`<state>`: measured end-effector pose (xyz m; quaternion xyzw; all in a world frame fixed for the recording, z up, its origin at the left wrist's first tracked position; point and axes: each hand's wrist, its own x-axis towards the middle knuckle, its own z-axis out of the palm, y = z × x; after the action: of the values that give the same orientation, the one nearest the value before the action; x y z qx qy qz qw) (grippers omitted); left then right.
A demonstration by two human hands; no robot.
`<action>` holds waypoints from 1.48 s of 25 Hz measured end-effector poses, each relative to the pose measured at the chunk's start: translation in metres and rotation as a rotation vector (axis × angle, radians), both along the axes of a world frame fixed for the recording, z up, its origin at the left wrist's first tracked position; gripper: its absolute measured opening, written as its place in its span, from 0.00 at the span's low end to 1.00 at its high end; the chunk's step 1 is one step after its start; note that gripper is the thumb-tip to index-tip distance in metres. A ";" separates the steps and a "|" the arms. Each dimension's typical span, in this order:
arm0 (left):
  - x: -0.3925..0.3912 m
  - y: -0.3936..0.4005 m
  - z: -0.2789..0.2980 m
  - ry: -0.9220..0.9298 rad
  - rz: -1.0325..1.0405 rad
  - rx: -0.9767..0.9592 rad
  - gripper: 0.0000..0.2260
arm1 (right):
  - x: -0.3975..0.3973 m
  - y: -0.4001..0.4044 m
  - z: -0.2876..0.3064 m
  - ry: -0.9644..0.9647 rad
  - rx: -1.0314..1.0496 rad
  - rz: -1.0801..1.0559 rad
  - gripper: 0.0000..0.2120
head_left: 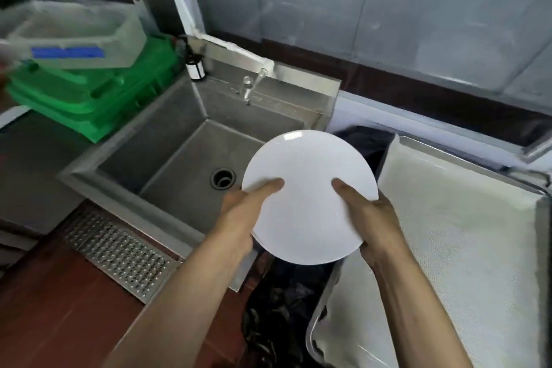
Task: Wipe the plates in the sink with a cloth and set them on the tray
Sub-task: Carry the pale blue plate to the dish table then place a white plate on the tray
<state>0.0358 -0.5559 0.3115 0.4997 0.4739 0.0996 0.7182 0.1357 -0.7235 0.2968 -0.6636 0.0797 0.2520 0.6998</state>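
Both hands hold a white plate [310, 197] in the air between the sink [179, 155] and the tray [540, 218]. The left hand [242, 206] and right hand [373, 215] grip opposite edges, thumbs pressed on the upper face, fingers hidden underneath. A white liner [460, 233] covers the tray; green crates [98, 98] sit left of the sink.

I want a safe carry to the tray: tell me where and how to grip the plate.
Grip the plate at its near rim, one hand per side, coming from below and behind. It is round, smooth and tilted toward the camera, so opposite edges give the surest hold. The left hand and right hand already do this, thumbs on its face.
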 end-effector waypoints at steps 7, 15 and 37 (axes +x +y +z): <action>-0.177 0.098 0.035 -0.049 0.300 0.029 0.12 | -0.127 0.144 0.027 -0.005 -0.008 0.318 0.22; -0.385 0.192 0.039 -0.049 0.667 0.036 0.24 | -0.295 0.291 0.038 -0.053 -0.100 0.702 0.25; -0.806 0.152 0.037 0.012 2.046 0.031 0.13 | -0.808 0.490 0.025 0.010 0.055 2.096 0.15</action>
<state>-0.7701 -0.4039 0.3488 -0.1348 0.6757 0.6685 0.2799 -0.6721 -0.2331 0.3218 -0.3833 -0.5378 0.7367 0.1457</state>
